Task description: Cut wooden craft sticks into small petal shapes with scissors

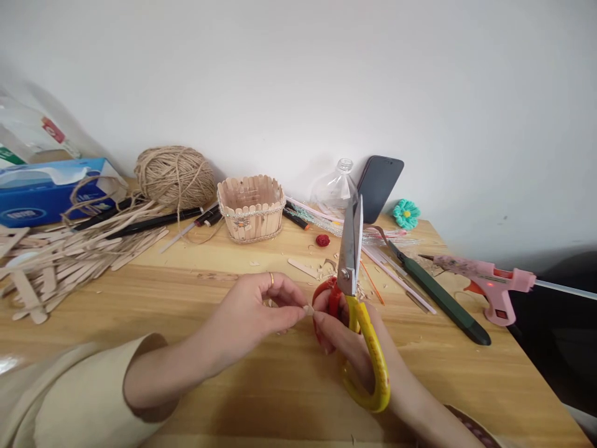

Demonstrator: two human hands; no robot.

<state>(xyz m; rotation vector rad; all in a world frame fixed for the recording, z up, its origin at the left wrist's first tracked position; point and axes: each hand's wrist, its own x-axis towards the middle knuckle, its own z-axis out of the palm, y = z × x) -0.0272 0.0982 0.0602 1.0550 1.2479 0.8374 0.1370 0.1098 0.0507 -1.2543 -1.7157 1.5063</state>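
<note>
My left hand (261, 308) is closed in a pinch on a tiny pale wood piece (308, 309), just above the table's middle. My right hand (342, 336) has its fingers through the handles of a pair of scissors (349, 261), one handle red and one yellow. The blades point up and away, nearly together. The thumb and fingertip of my right hand also meet the small piece at its other side. Beyond the hands stands a small basket of craft sticks (252, 218) with cord round its rim and base.
Loose craft sticks (30, 295), a twine ball (175, 177) and a blue tissue box (51, 193) lie left. Behind are a clear bottle (338, 186), a phone (379, 186) and a red rosette (322, 240). A green-handled knife (443, 298) and pink glue gun (501, 283) lie right.
</note>
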